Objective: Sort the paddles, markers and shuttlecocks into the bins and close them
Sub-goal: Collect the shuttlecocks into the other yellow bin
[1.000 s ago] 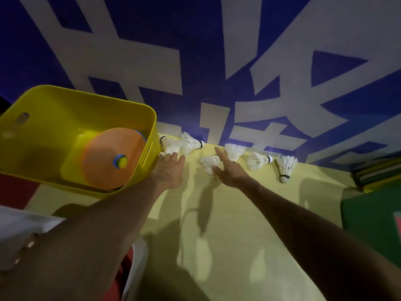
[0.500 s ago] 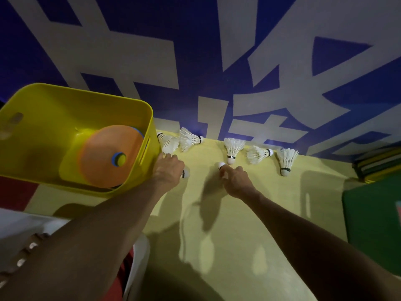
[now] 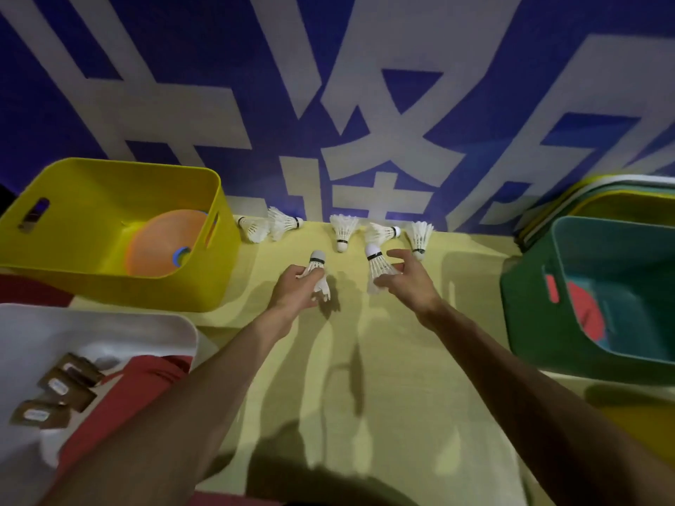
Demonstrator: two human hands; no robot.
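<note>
Two shuttlecocks are held above the desk [image 3: 401,378], to the right of the yellow bin [image 3: 204,286]. The left hand [image 3: 292,292] has its fingers curled around one shuttlecock [image 3: 317,260], with the cork tip pointing away from the person and the feathers sticking out below the hand. The right hand [image 3: 411,283], farther right of the bin, pinches the feather skirt of the other shuttlecock [image 3: 378,266] between thumb and fingers, with the black-banded cork tip pointing up and away.

A row of loose shuttlecocks [image 3: 342,230] lies on the desk along the wall. It starts just beside the bin's far right corner and runs to the right; there are five, and they lie at different angles.

Inside the yellow bin rest flat orange markers [image 3: 160,246] with a blue centre showing. Well to the right of the bin, across the desk, stands a green bin [image 3: 529,315] with a red paddle [image 3: 584,312] inside it, and behind that is a stack of lids [image 3: 569,199]. Nearer the person than the yellow bin is a white bin [image 3: 109,323] holding small brown packets [image 3: 58,387], with red cloth [image 3: 120,403] beside them. Behind the yellow bin rises a blue wall [image 3: 219,67] with big white characters.
</note>
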